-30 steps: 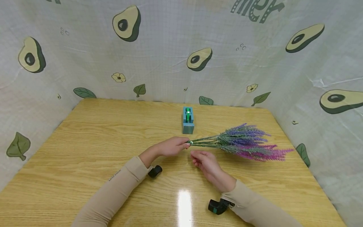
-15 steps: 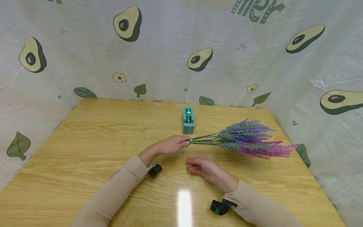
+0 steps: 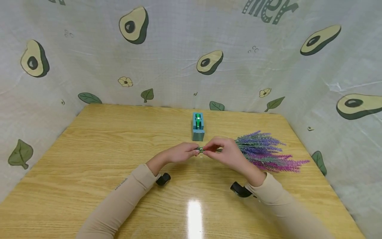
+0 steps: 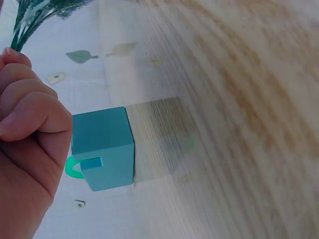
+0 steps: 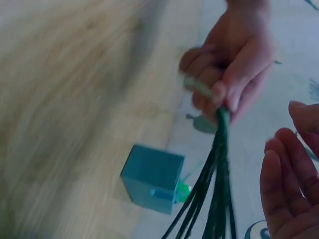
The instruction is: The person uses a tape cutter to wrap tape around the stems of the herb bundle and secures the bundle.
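My left hand (image 3: 182, 152) grips the lower stems of an artificial lavender bunch (image 3: 261, 146), with purple and pink heads pointing right. The curled left fingers (image 4: 30, 104) also show in the left wrist view. A shiny band (image 3: 201, 150) crosses the green stems just beyond the thumb, and a blurred pale strip (image 5: 197, 85) sticks out beside that hand in the right wrist view. Over the stems arches my right hand (image 3: 228, 152), its thumb and fingertips bent and close to the band. The right wrist view shows that thumb apart from the bent fingers (image 5: 279, 179), beside the stems.
A blue tape dispenser (image 3: 198, 126) with a green roll stands behind the hands on the wooden table (image 3: 125, 132). An avocado-print cloth (image 3: 167, 66) hangs behind the table and along both sides.
My right hand has risen from the table in front of the stems and come over them beside the left hand. The flower heads dipped slightly; the left hand keeps its grip.
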A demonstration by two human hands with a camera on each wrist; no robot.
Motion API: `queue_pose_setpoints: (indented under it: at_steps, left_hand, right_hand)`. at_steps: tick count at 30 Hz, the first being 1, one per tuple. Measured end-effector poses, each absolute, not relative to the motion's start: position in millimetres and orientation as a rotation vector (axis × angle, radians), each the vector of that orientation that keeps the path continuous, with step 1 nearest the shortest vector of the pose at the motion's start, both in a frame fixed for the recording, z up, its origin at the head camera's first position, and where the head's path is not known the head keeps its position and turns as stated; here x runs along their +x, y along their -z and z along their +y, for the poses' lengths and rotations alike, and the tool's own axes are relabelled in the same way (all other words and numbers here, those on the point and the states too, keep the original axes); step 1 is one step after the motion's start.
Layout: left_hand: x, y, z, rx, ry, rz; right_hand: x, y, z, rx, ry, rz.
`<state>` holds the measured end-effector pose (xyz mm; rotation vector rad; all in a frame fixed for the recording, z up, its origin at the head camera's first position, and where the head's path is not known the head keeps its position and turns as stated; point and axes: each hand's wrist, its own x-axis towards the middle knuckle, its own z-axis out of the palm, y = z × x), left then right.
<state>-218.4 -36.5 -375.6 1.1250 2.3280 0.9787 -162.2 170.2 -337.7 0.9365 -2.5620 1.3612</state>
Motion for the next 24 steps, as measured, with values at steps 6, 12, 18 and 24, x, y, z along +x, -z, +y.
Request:
queue_pose_setpoints:
  at_steps: [6,12,18,24]
  left_hand:
    - [-218.3,373.1,-35.5,1.139,-0.959,2.327]
    - [-217.9,371.9,-35.0,1.136,-0.959,2.327]
    - [-218.2,373.0,-34.4,1.148,-0.950,2.346]
    - [-217.2,373.1,-33.6,1.153,-0.960,2.337]
  right_hand:
    - [-184.1,345.2,172.8,1.104,-0.961,-2.533]
    - [-190.0,351.8,172.4,1.045,-0.929,-2.657]
    - [-189.6,354.0,169.5,0.977,-0.924,-2.785]
    - [-189.0,356.0,167.7,1.014,-0.755,-2.726]
